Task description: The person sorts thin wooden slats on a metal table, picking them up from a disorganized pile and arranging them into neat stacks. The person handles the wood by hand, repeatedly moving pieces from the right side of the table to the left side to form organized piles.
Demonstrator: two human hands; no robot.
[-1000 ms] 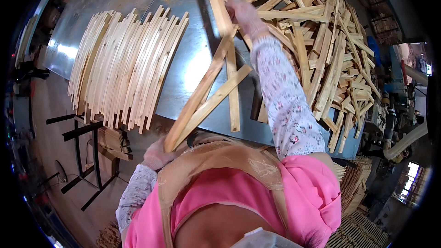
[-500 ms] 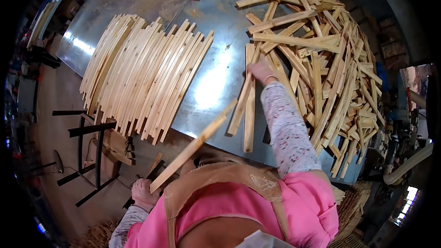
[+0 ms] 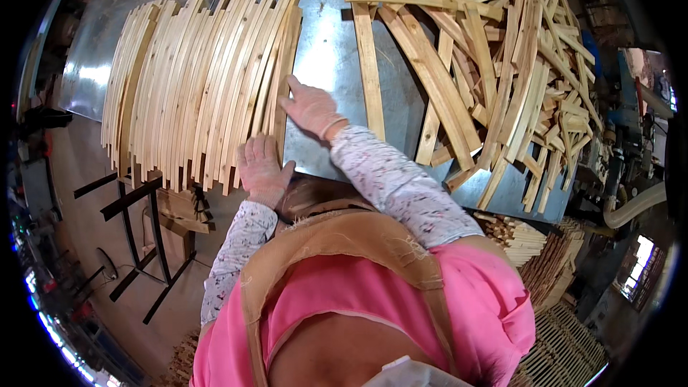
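Observation:
Long, pale wooden strips (image 3: 188, 86) lie side by side in a row at the left of a metal table. My left hand (image 3: 263, 170), gloved, is at the near ends of the right-hand strips, its fingers stretched flat and its thumb apart. Farther up, my gloved right hand (image 3: 313, 109) leans against the side of the outermost wooden strip (image 3: 288, 46), index finger extended. That strip stands on edge along the row's right side. What lies beneath the left fingers is partly hidden.
A jumbled heap of wooden strips (image 3: 494, 50) covers the right of the metal table (image 3: 322, 50). One loose strip (image 3: 368, 72) lies between heap and row. A black metal frame (image 3: 150, 236) stands below left. Stacked wood (image 3: 512, 240) sits near the table's right front.
My right hand has left the heap and come left to the row. My left hand has risen from low left to the row's near ends. The strip it held has left its grasp.

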